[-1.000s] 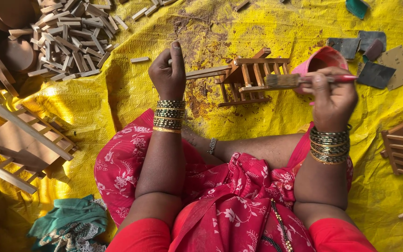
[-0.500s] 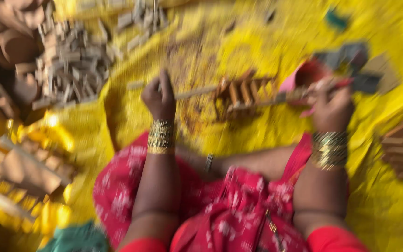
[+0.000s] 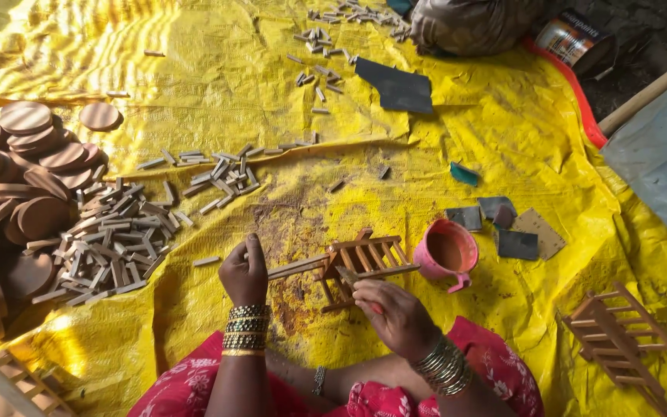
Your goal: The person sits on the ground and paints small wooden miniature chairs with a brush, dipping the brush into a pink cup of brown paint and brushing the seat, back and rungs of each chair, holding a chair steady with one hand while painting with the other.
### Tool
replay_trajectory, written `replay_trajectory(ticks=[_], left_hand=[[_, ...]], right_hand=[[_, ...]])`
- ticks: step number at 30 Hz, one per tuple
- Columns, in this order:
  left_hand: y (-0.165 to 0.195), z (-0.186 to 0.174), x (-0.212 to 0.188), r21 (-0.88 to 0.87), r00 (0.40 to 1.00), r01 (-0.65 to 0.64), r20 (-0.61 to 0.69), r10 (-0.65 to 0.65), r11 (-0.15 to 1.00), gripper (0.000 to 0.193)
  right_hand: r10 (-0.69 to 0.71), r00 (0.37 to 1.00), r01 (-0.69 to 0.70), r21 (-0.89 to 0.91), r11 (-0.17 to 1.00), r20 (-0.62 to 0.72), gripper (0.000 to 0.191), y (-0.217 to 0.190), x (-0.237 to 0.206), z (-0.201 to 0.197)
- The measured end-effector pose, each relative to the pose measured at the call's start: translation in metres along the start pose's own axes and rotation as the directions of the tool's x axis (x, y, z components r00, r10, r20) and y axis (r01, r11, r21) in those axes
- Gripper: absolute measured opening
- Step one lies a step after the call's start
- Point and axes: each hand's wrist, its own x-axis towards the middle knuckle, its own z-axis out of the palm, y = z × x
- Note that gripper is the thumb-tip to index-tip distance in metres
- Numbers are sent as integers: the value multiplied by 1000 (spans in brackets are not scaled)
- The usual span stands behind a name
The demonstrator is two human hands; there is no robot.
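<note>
Gluing slats on a small brown wooden slatted frame [image 3: 364, 262] over the yellow plastic tarp [image 3: 218, 69].
Left hand [image 3: 244, 272] pinching its long side strip; right hand [image 3: 397, 315] closed on what seems a brush. Frame largely built; loose slats [image 3: 110, 239] left, finished rack [image 3: 619, 336] aside.

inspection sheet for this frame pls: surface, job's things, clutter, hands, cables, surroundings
Surface: yellow tarp on the ground, creased, brown stains in front of the person.
Job's things: small wooden slatted frame on the tarp, long strip sticking out left; pink cup of brown liquid beside it.
Clutter: pile of short wooden sticks; wooden discs at left; sandpaper pieces; finished frame at right.
Hands: left hand grips the strip; right hand holds a thin tool against the frame.
Cables: nothing seen.
Surroundings: tin can and cloth bundle at top.
</note>
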Motion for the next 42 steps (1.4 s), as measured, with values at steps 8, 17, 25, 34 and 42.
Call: replay_trajectory(ticks=[8,17,25,34,42], left_hand=[[-8,-11,-2,72,992,-124,-15,125,990,46],[-4,-13,-7,-97,988,-152,-20,150,984,48],[-8,-16,-10,-123,981,-190,18,194,974,48],[-4,-16,-9,-106,971,-235,17,238,966,47],[-4,-17,-9,-84,968,-250,9,251,965,47]], right_hand=[[347,911,-389,185,902,222,21,25,-22,-60],[467,850,-460,-89,884,244,14,6,7,-76],[347,875,-440,255,861,337,14,-11,6,-75],[369,900,-406,136,904,231,11,-21,5,-82],[379,880,-426,124,896,287,12,-16,10,-77]])
